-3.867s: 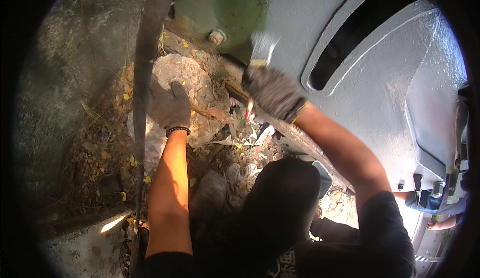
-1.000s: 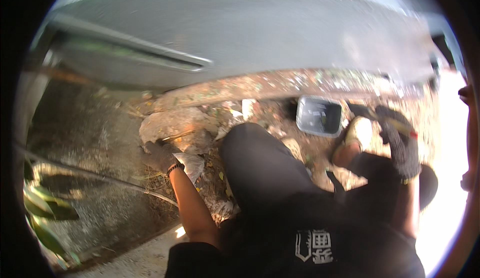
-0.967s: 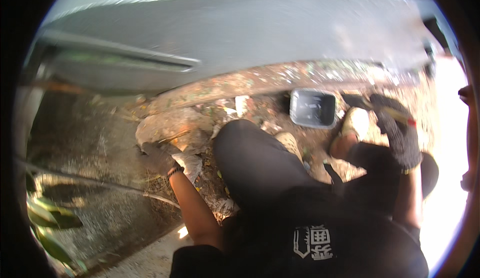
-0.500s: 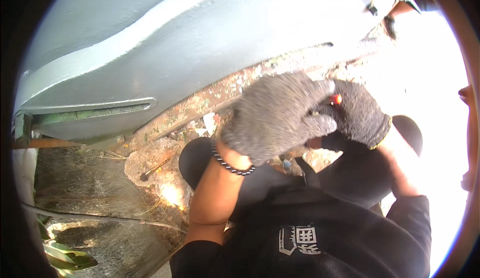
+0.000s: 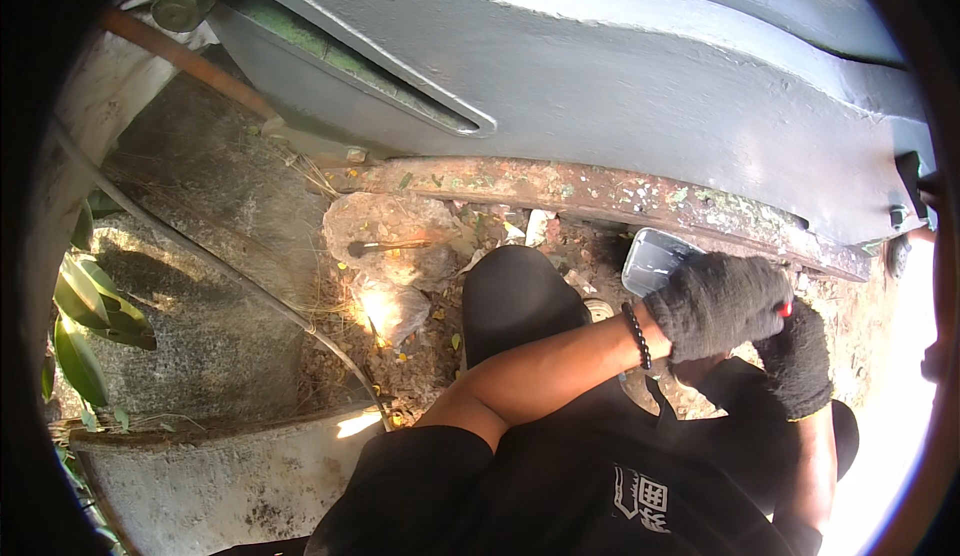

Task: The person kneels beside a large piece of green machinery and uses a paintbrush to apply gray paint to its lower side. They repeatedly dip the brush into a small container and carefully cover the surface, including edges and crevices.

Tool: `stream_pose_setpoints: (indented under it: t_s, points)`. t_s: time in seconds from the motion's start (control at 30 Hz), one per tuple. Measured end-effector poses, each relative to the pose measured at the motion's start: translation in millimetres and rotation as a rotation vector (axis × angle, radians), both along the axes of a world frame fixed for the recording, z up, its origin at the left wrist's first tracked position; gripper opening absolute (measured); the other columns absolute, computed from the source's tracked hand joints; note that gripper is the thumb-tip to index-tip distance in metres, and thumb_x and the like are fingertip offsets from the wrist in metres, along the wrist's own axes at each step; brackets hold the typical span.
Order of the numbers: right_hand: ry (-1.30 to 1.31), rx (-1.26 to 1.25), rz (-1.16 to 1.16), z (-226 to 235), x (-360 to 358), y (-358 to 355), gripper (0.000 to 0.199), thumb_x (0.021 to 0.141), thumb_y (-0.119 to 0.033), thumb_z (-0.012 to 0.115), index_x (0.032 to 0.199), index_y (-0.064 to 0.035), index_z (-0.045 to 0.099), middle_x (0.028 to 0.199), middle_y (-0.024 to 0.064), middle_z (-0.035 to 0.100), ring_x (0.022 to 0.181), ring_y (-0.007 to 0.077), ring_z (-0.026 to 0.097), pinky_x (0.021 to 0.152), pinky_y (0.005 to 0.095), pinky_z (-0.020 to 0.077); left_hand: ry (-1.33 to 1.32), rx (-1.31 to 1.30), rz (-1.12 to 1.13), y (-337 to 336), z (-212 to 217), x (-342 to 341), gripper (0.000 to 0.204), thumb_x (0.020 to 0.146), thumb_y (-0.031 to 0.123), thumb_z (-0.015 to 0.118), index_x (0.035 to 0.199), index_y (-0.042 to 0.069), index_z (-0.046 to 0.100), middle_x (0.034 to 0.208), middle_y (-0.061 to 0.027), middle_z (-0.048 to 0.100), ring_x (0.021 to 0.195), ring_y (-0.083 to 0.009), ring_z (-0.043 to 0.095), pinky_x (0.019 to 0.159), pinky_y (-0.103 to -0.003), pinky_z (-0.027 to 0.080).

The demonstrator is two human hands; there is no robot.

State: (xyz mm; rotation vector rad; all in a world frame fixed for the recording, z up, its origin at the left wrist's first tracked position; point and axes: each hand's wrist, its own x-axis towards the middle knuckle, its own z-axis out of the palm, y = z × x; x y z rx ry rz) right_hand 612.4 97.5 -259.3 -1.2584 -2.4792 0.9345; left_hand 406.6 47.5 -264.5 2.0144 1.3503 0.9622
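My left hand (image 5: 718, 306), in a dark grey knitted glove, is closed in front of my right knee. A small red-tipped thing (image 5: 784, 309) pokes out at its fingertips; the rest of it is hidden. My right hand (image 5: 802, 364), gloved alike, is closed against the left one, its fingers partly covered. Just beyond my left hand stands a grey plastic tub (image 5: 655, 261), smeared inside with grey. A round can (image 5: 599, 309) shows in part beside my knee.
A grey-painted metal wall (image 5: 620, 96) rises ahead, above a paint-flecked ledge (image 5: 560, 184). On the littered ground lie a brush (image 5: 385, 247) and a clear plastic bag (image 5: 400, 306). At left are a cable (image 5: 220, 281), a rusty pipe (image 5: 190, 61) and leafy plants (image 5: 85, 306).
The view has swung to the left, so my hands now appear farther right and lower. They stay together at the red-tipped thing. The grey tub has come into sight.
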Motion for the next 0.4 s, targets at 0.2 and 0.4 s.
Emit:
stream_pose_setpoints:
  t_s: [0.2, 0.4]
  points:
    - [0.002, -0.007, -0.356, 31, 31, 30, 0.049, 0.091, -0.014, 0.08, 0.136, 0.001, 0.067, 0.117, 0.0152, 0.073, 0.102, 0.024, 0.067, 0.093, 0.0366, 0.0545, 0.08, -0.328, 0.176, 33, -13, -34, 0.031, 0.1, 0.033, 0.062, 0.108, 0.003, 0.057, 0.098, -0.023, 0.071, 0.097, -0.0462, 0.07, 0.083, -0.056, 0.055]
    - [-0.124, 0.102, -0.116, 39, 19, 29, 0.045, 0.094, -0.017, 0.078, 0.136, -0.005, 0.069, 0.118, 0.0146, 0.074, 0.097, 0.0307, 0.069, 0.087, 0.0393, 0.0547, 0.293, -0.167, 0.233, 41, -130, -37, 0.049, 0.103, 0.041, 0.059, 0.125, -0.002, 0.054, 0.108, -0.0293, 0.072, 0.104, -0.0496, 0.07, 0.089, -0.058, 0.055]
